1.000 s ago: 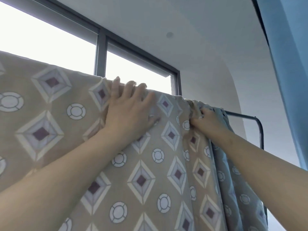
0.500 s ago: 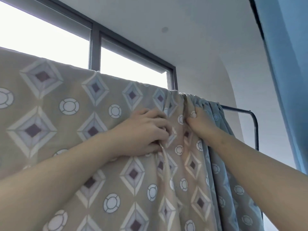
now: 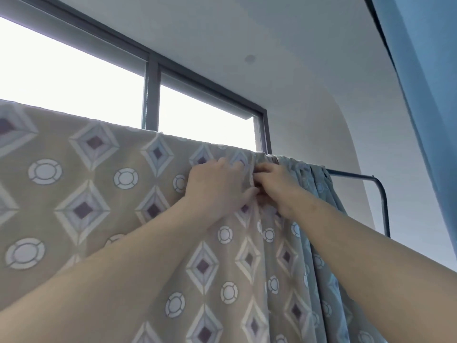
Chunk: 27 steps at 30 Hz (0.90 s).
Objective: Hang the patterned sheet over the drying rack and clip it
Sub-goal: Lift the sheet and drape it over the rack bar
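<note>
The patterned sheet [image 3: 103,194], beige with diamonds and rings, hangs over the top bar of the dark metal drying rack [image 3: 380,191]. It lies smooth on the left and is bunched in folds near the right end of the bar. My left hand [image 3: 217,186] and my right hand [image 3: 279,186] meet just below the bar at the bunched part. Both hands pinch a vertical fold of the sheet between them. No clip shows in view.
A window with a dark frame [image 3: 150,95] stands behind the rack. A blue curtain [image 3: 425,95] hangs at the right edge. The bare end of the rack bar juts out to the right of the sheet, in front of a white wall [image 3: 321,115].
My left hand has come off the top of the bar and moved right and down to the fold. My right hand has stayed at the bunched part; both now meet there.
</note>
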Each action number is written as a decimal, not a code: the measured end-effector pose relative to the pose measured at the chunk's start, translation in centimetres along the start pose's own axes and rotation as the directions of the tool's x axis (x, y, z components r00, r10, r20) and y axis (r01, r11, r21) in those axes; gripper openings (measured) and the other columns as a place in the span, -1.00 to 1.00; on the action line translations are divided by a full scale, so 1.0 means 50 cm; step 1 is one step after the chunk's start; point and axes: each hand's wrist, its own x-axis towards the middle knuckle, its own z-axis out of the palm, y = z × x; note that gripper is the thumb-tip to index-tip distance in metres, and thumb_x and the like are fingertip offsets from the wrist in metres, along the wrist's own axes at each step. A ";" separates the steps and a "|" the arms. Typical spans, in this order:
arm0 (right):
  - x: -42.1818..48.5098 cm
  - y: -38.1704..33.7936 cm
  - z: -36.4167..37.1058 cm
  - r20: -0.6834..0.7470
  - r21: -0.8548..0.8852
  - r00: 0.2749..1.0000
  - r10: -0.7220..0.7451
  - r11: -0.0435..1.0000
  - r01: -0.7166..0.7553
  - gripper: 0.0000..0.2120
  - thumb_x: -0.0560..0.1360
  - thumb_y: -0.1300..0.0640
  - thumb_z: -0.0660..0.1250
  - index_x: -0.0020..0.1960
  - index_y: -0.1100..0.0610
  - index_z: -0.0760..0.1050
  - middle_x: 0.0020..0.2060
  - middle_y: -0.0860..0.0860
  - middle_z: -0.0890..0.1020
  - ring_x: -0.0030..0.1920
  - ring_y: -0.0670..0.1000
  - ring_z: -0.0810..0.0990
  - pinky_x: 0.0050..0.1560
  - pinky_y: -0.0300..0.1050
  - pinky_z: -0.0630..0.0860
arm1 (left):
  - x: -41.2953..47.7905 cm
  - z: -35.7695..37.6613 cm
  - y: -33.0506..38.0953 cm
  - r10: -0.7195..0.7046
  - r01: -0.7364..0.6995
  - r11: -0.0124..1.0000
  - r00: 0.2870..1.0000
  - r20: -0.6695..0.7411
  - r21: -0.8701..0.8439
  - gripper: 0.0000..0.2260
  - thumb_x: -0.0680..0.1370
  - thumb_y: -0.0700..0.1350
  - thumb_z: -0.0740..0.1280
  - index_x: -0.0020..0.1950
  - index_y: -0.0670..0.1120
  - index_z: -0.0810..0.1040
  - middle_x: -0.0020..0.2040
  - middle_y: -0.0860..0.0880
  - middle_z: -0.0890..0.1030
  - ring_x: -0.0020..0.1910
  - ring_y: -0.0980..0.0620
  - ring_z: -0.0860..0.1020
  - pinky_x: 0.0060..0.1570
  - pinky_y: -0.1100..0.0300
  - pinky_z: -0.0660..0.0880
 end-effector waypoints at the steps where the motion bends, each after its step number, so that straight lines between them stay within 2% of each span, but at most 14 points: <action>1: -0.002 -0.001 -0.002 0.040 0.128 0.998 0.042 0.991 -0.047 -0.73 0.52 0.35 0.14 0.08 0.17 0.56 -0.17 0.14 0.65 -0.31 0.06 0.57 -0.15 0.04 0.58 | 0.008 -0.003 0.008 -0.034 0.035 0.999 0.999 0.021 -0.028 -0.50 0.50 0.33 0.12 0.17 -0.05 0.41 0.02 -0.06 0.53 -0.01 -0.07 0.52 -0.19 0.13 0.33; 3: -0.003 -0.004 -0.013 0.109 0.271 0.992 0.066 0.958 -0.094 -0.65 0.52 0.40 0.06 -0.01 0.11 0.57 -0.31 0.07 0.61 -0.48 -0.05 0.50 -0.34 -0.12 0.50 | 0.021 -0.011 0.018 -0.078 0.082 0.994 0.996 0.053 -0.073 -0.50 0.48 0.33 0.15 0.14 -0.06 0.42 -0.15 -0.02 0.50 -0.15 -0.05 0.50 -0.20 0.14 0.36; 5: -0.005 -0.008 -0.027 0.156 0.299 0.987 0.050 0.950 -0.095 -0.62 0.52 0.41 0.04 -0.10 0.08 0.57 -0.39 0.01 0.59 -0.53 -0.08 0.46 -0.39 -0.19 0.47 | 0.027 -0.020 0.021 -0.087 0.094 0.987 0.995 0.054 -0.129 -0.54 0.47 0.30 0.19 0.11 -0.06 0.44 -0.27 0.02 0.44 -0.22 -0.03 0.48 -0.21 0.16 0.39; 10: -0.014 -0.026 -0.051 0.297 0.398 0.955 0.012 0.907 -0.135 -0.64 0.57 0.41 0.02 -0.09 0.15 0.56 -0.43 0.06 0.64 -0.48 -0.03 0.59 -0.41 -0.11 0.62 | 0.036 -0.032 0.030 -0.073 0.101 0.961 0.991 0.115 -0.258 -0.54 0.44 0.28 0.25 0.09 -0.06 0.35 -0.06 -0.02 0.54 -0.09 -0.06 0.54 -0.18 0.13 0.41; 13: -0.013 -0.037 -0.054 0.294 0.273 0.956 -0.004 0.959 -0.080 -0.68 0.57 0.40 0.07 -0.04 0.15 0.57 -0.34 0.08 0.63 -0.41 -0.02 0.62 -0.35 -0.12 0.62 | 0.048 -0.030 0.020 -0.067 0.103 0.948 0.989 0.128 -0.301 -0.83 0.52 -0.03 0.25 -0.03 -0.07 0.32 -0.03 -0.06 0.50 -0.04 -0.12 0.52 -0.18 0.09 0.42; 15: -0.005 -0.039 -0.054 0.167 0.041 0.980 -0.108 0.994 0.103 -0.68 0.53 0.42 0.11 -0.07 0.14 0.59 -0.28 0.04 0.64 -0.31 -0.04 0.62 -0.30 -0.20 0.61 | 0.059 -0.026 0.007 -0.087 0.133 0.897 0.988 0.128 -0.422 -0.90 0.51 -0.17 0.23 -0.19 -0.11 0.35 -0.08 -0.10 0.48 -0.09 -0.12 0.50 -0.21 0.12 0.41; 17: 0.006 -0.047 -0.052 0.011 -0.246 0.955 -0.296 0.925 0.290 -0.64 0.48 0.41 0.11 -0.12 0.08 0.61 -0.23 -0.08 0.63 -0.21 -0.09 0.58 -0.16 -0.23 0.56 | 0.068 -0.016 -0.007 -0.123 0.206 0.800 0.976 0.182 -0.564 -0.85 0.49 -0.20 0.26 -0.29 -0.14 0.41 -0.20 -0.10 0.50 -0.22 -0.06 0.48 -0.30 0.18 0.40; 19: 0.026 -0.056 -0.044 -0.019 -0.404 0.930 -0.367 0.854 0.329 -0.64 0.48 0.37 0.09 0.00 0.07 0.59 -0.08 -0.09 0.62 -0.06 -0.06 0.57 0.02 -0.13 0.53 | 0.073 -0.011 -0.014 -0.183 0.319 0.611 0.947 0.262 -0.724 -0.90 0.45 -0.25 0.33 -0.27 -0.19 0.50 -0.27 -0.14 0.53 -0.31 -0.07 0.50 -0.30 0.15 0.47; 21: 0.050 -0.060 -0.031 0.018 -0.455 0.947 -0.321 0.841 0.294 -0.68 0.51 0.32 0.10 0.16 0.13 0.51 0.10 0.03 0.59 0.13 0.05 0.53 0.19 -0.03 0.47 | 0.078 -0.019 -0.017 -0.227 0.465 0.233 0.880 0.417 -0.854 -0.98 0.44 -0.31 0.35 -0.16 -0.26 0.56 -0.24 -0.20 0.57 -0.32 -0.11 0.55 -0.21 0.08 0.56; 23: 0.070 -0.056 -0.017 0.049 -0.493 0.955 -0.293 0.824 0.278 -0.78 0.53 0.23 0.11 0.08 0.15 0.48 -0.04 0.11 0.59 0.03 0.13 0.53 0.05 -0.02 0.47 | 0.088 -0.037 -0.025 -0.163 0.591 -0.153 0.775 0.610 -0.792 -0.90 0.48 -0.31 0.25 -0.08 -0.29 0.55 -0.26 -0.18 0.56 -0.36 -0.07 0.55 -0.24 0.11 0.55; 24: 0.076 -0.053 -0.010 0.060 -0.514 0.953 -0.296 0.810 0.284 -0.83 0.53 0.19 0.10 0.01 0.11 0.45 -0.14 0.08 0.56 -0.05 0.11 0.50 -0.05 -0.06 0.43 | 0.096 -0.046 -0.032 -0.132 0.622 -0.244 0.739 0.661 -0.744 -0.87 0.46 -0.29 0.21 -0.10 -0.27 0.53 -0.27 -0.17 0.53 -0.35 -0.06 0.52 -0.20 0.13 0.51; 25: 0.079 -0.050 -0.005 0.075 -0.524 0.952 -0.297 0.800 0.291 -0.83 0.55 0.15 0.10 0.05 0.09 0.44 -0.13 0.04 0.54 -0.05 0.08 0.49 -0.08 -0.08 0.41 | 0.105 -0.053 -0.042 -0.136 0.642 -0.255 0.716 0.684 -0.723 -0.84 0.42 -0.24 0.22 -0.08 -0.26 0.52 -0.24 -0.17 0.54 -0.29 -0.07 0.51 -0.13 0.13 0.50; 26: 0.081 -0.048 -0.002 0.090 -0.532 0.953 -0.291 0.794 0.293 -0.78 0.57 0.12 0.09 0.15 0.08 0.44 -0.05 0.02 0.55 0.01 0.06 0.49 -0.03 -0.07 0.42 | 0.111 -0.059 -0.049 -0.163 0.654 -0.206 0.711 0.685 -0.728 -0.76 0.38 -0.18 0.27 -0.02 -0.26 0.54 -0.18 -0.17 0.56 -0.23 -0.06 0.50 -0.09 0.12 0.49; 27: 0.081 -0.046 -0.001 0.100 -0.545 0.952 -0.290 0.784 0.296 -0.74 0.59 0.10 0.08 0.22 0.08 0.43 0.03 0.01 0.55 0.06 0.04 0.49 0.02 -0.08 0.41 | 0.115 -0.063 -0.057 -0.205 0.654 -0.083 0.727 0.655 -0.752 -0.67 0.36 -0.12 0.36 0.06 -0.27 0.56 -0.11 -0.18 0.59 -0.20 -0.06 0.50 -0.12 0.12 0.49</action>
